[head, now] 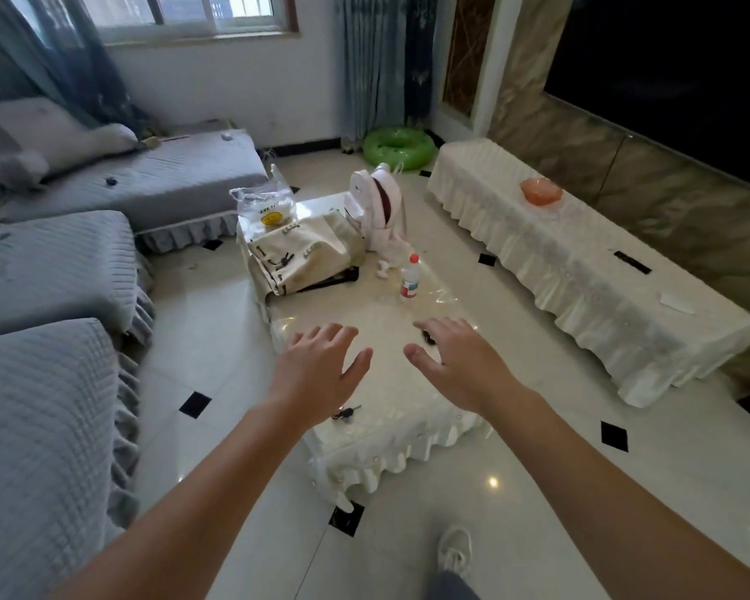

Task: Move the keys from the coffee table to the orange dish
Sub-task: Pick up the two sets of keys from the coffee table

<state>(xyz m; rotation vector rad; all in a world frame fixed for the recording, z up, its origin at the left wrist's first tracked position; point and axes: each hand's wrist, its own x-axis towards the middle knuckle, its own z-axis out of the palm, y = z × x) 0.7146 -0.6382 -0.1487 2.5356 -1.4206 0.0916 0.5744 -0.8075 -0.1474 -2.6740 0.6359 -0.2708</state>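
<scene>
A small bunch of keys (346, 414) lies near the front left corner of the coffee table (390, 383), just below my left wrist. My left hand (321, 365) hovers above the table with fingers spread, holding nothing. My right hand (455, 361) is also open, fingers apart, over a small dark object (428, 338) that is partly hidden beneath it. The orange dish (541, 191) sits on the long cloth-covered cabinet (581, 270) at the right, far from both hands.
On the table's far half lie a beige bag (304, 253), a white backpack (377, 210), a plastic bag (265, 205) and a bottle (410, 278). Grey sofas (53, 275) line the left. A green swim ring (398, 145) lies on the floor. My shoe (454, 552) is below.
</scene>
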